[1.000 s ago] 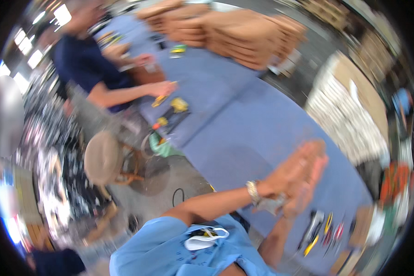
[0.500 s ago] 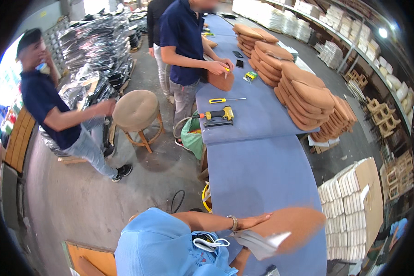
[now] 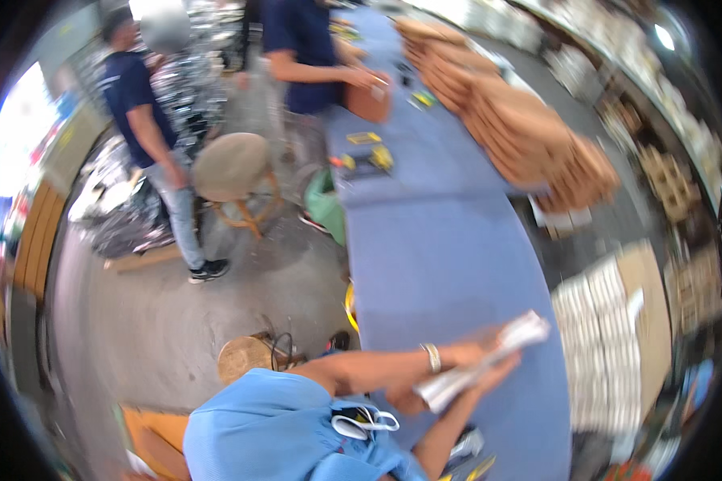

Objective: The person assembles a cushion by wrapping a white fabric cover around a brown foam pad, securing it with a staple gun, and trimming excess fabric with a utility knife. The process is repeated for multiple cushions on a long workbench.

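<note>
Blurred by motion, my two arms reach to the right over a long blue table (image 3: 433, 248). My left hand (image 3: 467, 353), with a band at its wrist, and my right hand (image 3: 499, 374) are closed together on a pale crumpled roll (image 3: 528, 331), paper or cloth, which slants up to the right above the table top. Whether the roll touches the table I cannot tell. My light blue shirt (image 3: 265, 425) fills the bottom of the view.
Stacks of tan flat pieces (image 3: 529, 144) line the table's far right side. A yellow and black tool (image 3: 367, 160) lies mid-table. One person in dark blue (image 3: 305, 48) handles a brown piece (image 3: 367, 100); another (image 3: 144, 112) stands left of a round stool (image 3: 233, 164). White stacks (image 3: 610, 321) sit to the right.
The view has swung and blurred. The tan oval piece under my hands half a second ago no longer shows; both hands now hold the pale roll higher and further right.
</note>
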### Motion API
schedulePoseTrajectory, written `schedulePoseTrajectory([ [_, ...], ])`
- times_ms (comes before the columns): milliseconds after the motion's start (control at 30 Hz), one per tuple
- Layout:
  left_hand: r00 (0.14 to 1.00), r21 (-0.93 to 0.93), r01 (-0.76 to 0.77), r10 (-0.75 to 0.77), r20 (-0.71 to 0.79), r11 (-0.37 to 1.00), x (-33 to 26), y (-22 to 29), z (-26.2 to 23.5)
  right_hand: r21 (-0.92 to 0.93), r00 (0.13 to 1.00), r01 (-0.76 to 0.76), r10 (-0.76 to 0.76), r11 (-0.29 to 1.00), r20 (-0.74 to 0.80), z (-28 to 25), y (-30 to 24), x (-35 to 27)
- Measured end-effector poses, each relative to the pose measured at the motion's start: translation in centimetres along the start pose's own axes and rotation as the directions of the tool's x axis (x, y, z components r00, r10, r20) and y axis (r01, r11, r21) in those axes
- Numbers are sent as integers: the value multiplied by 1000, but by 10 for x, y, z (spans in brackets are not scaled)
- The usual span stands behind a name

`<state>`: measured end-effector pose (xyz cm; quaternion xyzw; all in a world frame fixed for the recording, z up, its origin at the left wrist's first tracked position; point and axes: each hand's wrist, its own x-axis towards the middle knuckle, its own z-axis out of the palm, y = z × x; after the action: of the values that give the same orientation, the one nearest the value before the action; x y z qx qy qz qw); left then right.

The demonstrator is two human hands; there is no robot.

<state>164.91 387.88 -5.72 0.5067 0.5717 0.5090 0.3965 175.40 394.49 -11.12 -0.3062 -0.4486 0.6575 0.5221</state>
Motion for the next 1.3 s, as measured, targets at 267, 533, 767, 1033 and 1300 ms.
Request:
schedulePoseTrajectory([
  [267, 979, 26, 163, -159, -124, 986, -36, -33, 4, -329, 998, -42, 52, 943, 24, 16, -29, -19],
  [533, 977, 378, 192, -141, -159, 906, -35, -22, -1, -668, 962, -247, 94, 702, -258, -52, -49, 50],
  [767, 960, 306, 250, -193, -204, 919, -28, -73, -46, -752, 974, -225, 161, 619, -160, -59, -53, 98],
  [1033, 936, 237, 254, -177, -304, 938, 8, -46, -49, -815, 992, -82, 127, 573, -11, -33, -40, 101],
  [1300, 954, 512, -214, 291, -74, 832, 132, -6, -5, -828, 1000, -3, 27, 560, 14, -45, -43, 109],
])
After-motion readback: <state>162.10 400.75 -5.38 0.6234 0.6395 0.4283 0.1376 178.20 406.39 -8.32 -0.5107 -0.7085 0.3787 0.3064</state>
